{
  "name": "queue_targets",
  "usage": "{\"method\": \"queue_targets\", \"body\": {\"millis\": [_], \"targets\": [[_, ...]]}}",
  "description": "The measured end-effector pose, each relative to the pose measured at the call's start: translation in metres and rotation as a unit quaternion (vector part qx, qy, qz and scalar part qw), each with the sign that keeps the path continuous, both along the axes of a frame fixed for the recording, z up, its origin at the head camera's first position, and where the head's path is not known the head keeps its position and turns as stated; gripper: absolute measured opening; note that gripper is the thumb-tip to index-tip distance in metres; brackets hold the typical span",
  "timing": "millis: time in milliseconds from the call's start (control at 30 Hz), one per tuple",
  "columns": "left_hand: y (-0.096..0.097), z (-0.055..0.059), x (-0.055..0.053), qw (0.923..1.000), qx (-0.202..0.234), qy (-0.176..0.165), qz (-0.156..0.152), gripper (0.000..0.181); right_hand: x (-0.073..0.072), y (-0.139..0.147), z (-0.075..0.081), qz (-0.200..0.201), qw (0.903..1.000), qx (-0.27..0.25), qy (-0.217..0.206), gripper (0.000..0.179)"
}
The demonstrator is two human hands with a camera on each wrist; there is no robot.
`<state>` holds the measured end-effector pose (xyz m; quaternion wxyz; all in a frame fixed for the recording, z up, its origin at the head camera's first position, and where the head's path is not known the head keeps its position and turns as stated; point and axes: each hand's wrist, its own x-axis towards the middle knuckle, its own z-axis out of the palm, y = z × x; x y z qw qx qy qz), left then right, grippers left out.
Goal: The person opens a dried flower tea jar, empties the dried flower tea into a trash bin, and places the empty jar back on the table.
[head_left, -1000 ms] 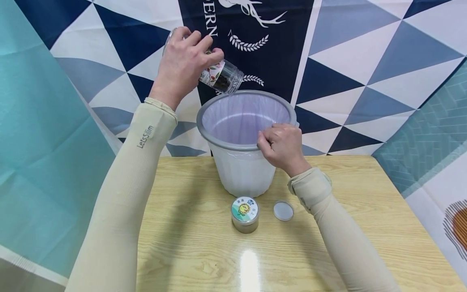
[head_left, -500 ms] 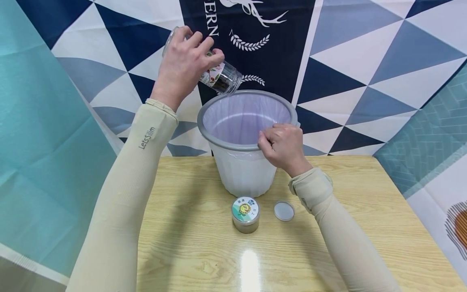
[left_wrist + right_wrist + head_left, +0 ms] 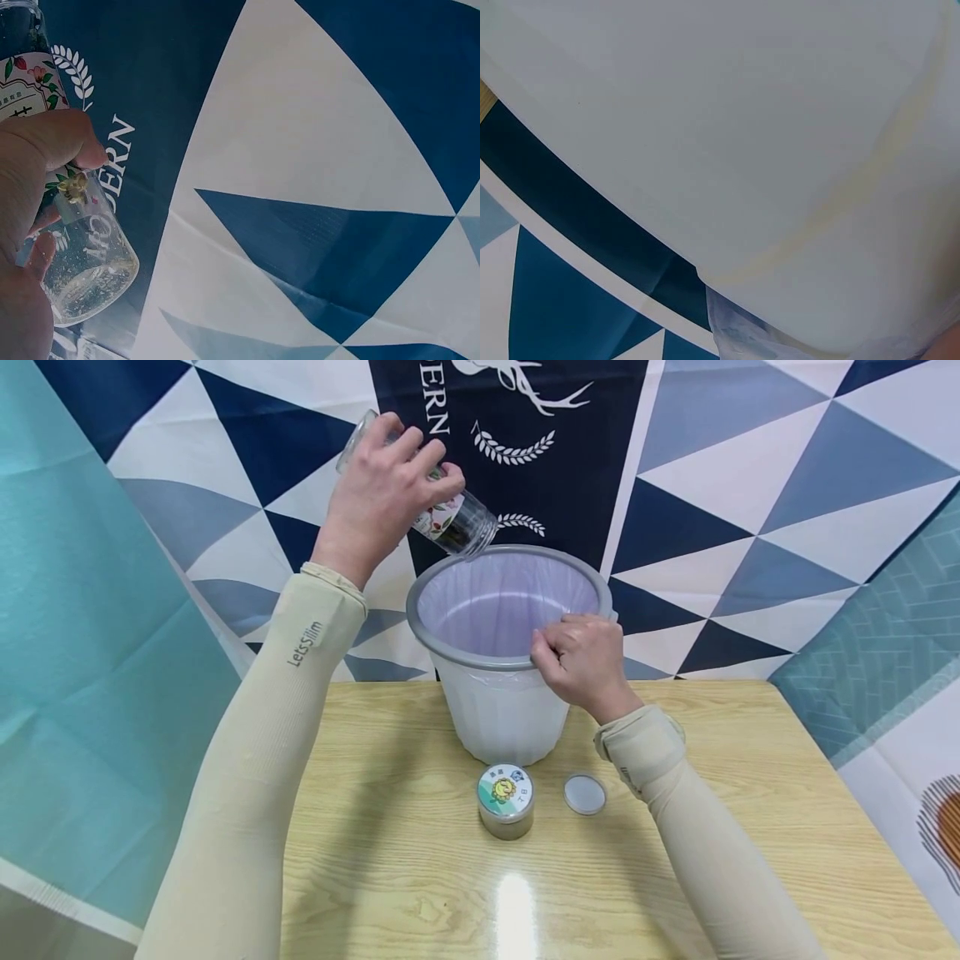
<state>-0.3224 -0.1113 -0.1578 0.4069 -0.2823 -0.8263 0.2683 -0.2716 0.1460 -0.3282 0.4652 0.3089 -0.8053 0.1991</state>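
My left hand grips a clear jar with a floral label, tilted mouth-down at the back left rim of a white trash can. Some dark dried bits lie inside toward the mouth. In the left wrist view, the base end of the jar shows only fine crumbs, with a pale, dried-flower-like piece beside the label. A thin lilac bag lines the can under its grey rim. My right hand holds that rim at the front right, fingers curled over it. The can's white wall fills most of the right wrist view.
On the wooden table, a small round tin with a sunflower picture on its lid stands in front of the can. A flat round lid lies to its right. Patterned cloth hangs right behind the can.
The jar in my left hand has tipped slightly steeper, its base rising a little. Fewer dark bits show inside near its mouth. My right hand stays on the rim.
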Motion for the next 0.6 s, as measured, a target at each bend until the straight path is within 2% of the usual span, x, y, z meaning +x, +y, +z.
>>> {"method": "queue_targets", "body": {"millis": [167, 433, 600], "targets": [[0.0008, -0.0015, 0.0006, 0.9998, -0.014, 0.009, 0.009, 0.05, 0.0006, -0.0008, 0.0002, 0.0, 1.0, 0.0, -0.002, 0.05], [0.0011, 0.0004, 0.0001, 0.9991, -0.035, 0.024, -0.001, 0.053, 0.0001, -0.0004, 0.0004, 0.0, 1.0, -0.001, 0.001, 0.05], [0.0022, 0.0023, 0.0008, 0.9991, -0.034, 0.023, -0.007, 0.053, 0.0005, -0.0003, 0.0, -0.003, 1.0, 0.0, -0.002, 0.05]]}}
